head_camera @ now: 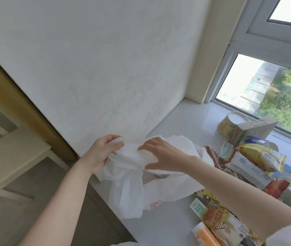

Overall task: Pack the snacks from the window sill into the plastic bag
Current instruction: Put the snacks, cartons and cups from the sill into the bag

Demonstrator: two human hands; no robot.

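Observation:
A white plastic bag (132,181) lies crumpled over the left end of the window sill (190,121), part of it hanging off the front edge. My left hand (103,153) grips the bag's top from the left, thumb pressed on the film. My right hand (160,157) pinches the same bunched top from the right. To the right, several snacks are piled on the sill: a yellow packet (263,157), a white packet (247,169), a red packet (277,187), a flat printed packet (230,226) and an orange-and-white one (205,235) near the front.
A yellow paper cup (230,125) lies on its side by the window, next to a cardboard carton (253,128). The white wall rises behind the sill's left end. Below left are a wooden door frame (16,96) and pale furniture (13,157).

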